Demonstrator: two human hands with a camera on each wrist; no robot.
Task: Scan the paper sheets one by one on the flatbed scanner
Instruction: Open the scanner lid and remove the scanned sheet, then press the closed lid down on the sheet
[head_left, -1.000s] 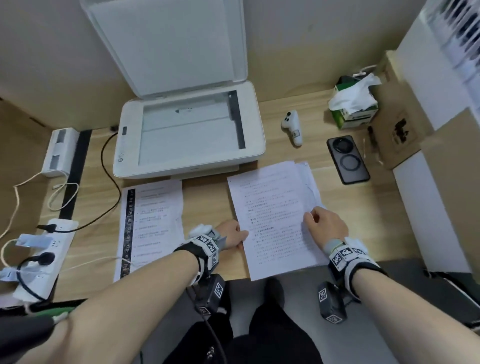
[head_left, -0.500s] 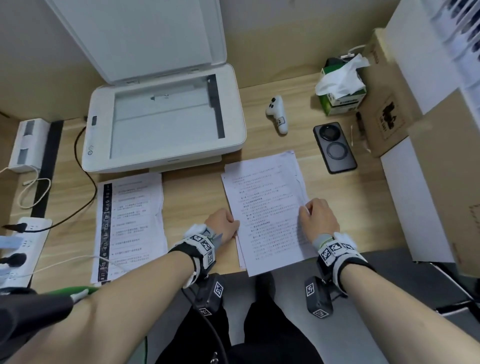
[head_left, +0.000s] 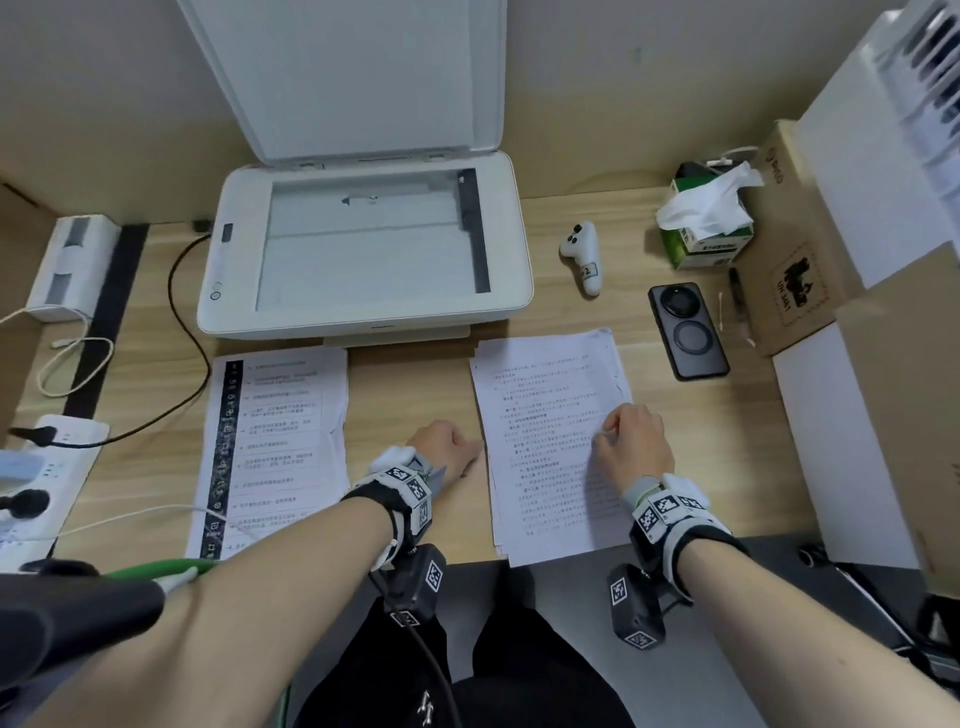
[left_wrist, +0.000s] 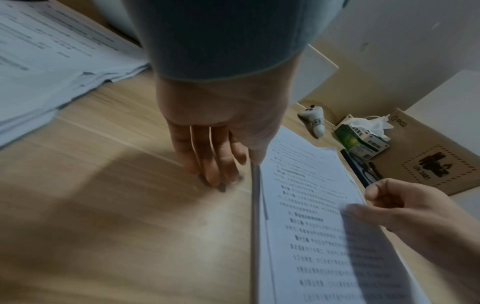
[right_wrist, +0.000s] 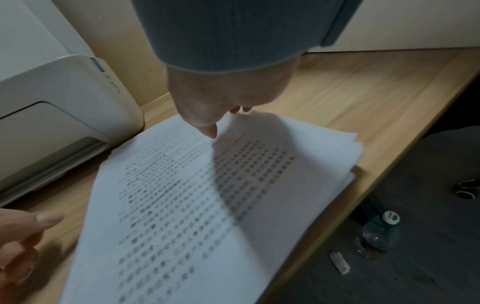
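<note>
The right hand (head_left: 635, 439) pinches the top sheet (head_left: 550, 441) of the paper stack's right edge.

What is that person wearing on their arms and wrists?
Both forearms are bare. Each wrist has a black and white strap with small square black-and-white code markers on top, on the left wrist band and the right wrist band. Under each hangs a little black camera box with the same markers. A black cable runs down from the left one. The wrist views show grey-blue ribbed cuffs.
</note>
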